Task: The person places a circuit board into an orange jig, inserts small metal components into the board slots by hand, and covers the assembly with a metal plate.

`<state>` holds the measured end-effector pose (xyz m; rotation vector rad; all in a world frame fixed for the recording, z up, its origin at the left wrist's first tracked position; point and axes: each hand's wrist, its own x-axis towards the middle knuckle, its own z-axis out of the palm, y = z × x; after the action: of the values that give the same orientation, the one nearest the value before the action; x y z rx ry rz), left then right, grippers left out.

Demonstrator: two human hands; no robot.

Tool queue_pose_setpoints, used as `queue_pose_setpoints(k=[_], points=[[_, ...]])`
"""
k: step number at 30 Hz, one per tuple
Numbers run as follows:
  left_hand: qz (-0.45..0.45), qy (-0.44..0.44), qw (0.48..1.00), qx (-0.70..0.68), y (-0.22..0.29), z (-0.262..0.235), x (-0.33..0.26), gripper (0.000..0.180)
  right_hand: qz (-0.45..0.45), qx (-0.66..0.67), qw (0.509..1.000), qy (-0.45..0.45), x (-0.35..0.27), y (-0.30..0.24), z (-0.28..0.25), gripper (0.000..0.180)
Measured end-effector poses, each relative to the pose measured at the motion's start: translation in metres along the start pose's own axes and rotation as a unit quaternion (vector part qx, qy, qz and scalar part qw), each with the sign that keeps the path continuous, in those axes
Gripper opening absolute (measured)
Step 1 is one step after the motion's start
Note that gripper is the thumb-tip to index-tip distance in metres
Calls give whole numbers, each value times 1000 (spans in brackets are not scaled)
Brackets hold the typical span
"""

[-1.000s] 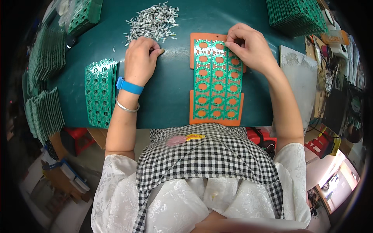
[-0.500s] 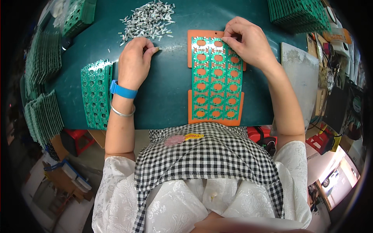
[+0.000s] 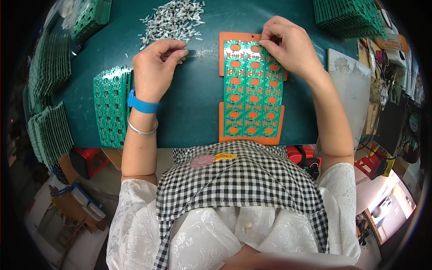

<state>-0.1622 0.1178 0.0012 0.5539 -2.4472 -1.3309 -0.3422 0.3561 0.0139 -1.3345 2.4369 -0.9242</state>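
Observation:
A green circuit board panel (image 3: 244,90) with rows of round cut-outs lies on an orange backing plate (image 3: 222,123) in front of me. My right hand (image 3: 290,47) hovers over the panel's far right part, thumb and index finger pinched near the top row. Whatever is between those fingertips is hidden or too small to name. My left hand (image 3: 157,67) is closed just below a pile of small whitish strips (image 3: 173,22), its thumb against the bent fingers. Any piece in it cannot be made out. A blue band and a bangle circle that wrist.
Beside my left forearm lies a stack of green panels (image 3: 108,108). More panel stacks stand at far left (image 3: 49,67) and far right (image 3: 348,18). A pale grey board (image 3: 346,90) rests right of my right arm. The green table's (image 3: 193,121) near edge runs along my apron.
My left index finger has stretched out further above the thumb, and that hand has shifted slightly away from me. The right hand keeps its pinch at the panel's far end. The whole view has shifted a little.

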Motion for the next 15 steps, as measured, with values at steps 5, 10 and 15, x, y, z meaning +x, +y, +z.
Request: queue_pose_setpoints(k=[5, 10, 15], points=[[-17, -12, 999, -34, 3, 5, -2, 10, 0, -14, 1000, -2, 1, 1, -1, 9], [-4, -26, 1000, -1, 9, 8, -3, 8, -25, -21, 999, 9, 1, 4, 1, 9], [-45, -65, 992, -96, 9, 13, -2, 9, -40, -7, 999, -3, 3, -2, 3, 9]])
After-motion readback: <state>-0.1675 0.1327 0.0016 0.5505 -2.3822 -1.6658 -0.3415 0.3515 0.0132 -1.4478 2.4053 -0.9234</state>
